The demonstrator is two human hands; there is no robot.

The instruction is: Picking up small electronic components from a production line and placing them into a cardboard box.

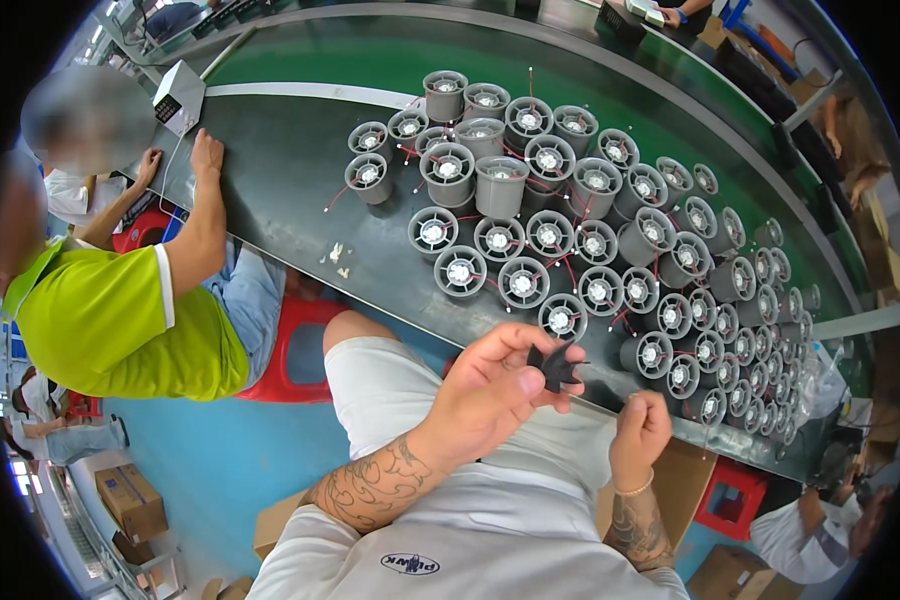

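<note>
Over the table's near edge, my left hand (495,385) pinches a small black fan impeller (558,368) between thumb and fingers, its blades pointing outward. My right hand (640,432) is held to the right of it, apart from the impeller, with the fingers curled closed. Whatever it may hold is too small or hidden to make out. Just beyond both hands stand many grey cylindrical fan housings (502,188) with white hubs and thin red wires. The nearest fan housing (563,318) is right beyond the impeller.
The dark worktable (300,190) curves across the view. Small white scraps (340,255) lie on it at left. A co-worker in a lime shirt (130,320) sits at left near a white box-shaped device (179,98). Red stools (295,345) and cardboard boxes (130,502) stand below.
</note>
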